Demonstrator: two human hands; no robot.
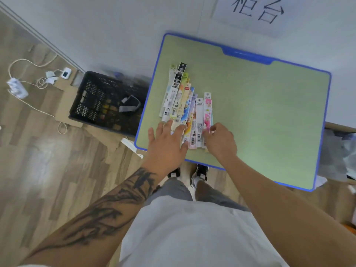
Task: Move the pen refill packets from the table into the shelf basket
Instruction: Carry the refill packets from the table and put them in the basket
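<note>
Several long, narrow pen refill packets (185, 105) lie fanned side by side on the left part of a green table with a blue rim (269, 116). My left hand (167, 143) rests flat with spread fingers on the near ends of the left packets. My right hand (219, 141) sits at the near ends of the right packets, fingers curled against a pink packet (207, 114); whether it pinches it I cannot tell. No shelf basket is visible.
A black plastic crate (100, 101) stands on the floor left of the table, holding a grey strap-like item (131, 105). White cables and a power strip (17, 87) lie on the wood floor at far left. A paper sign (256, 10) hangs on the wall behind.
</note>
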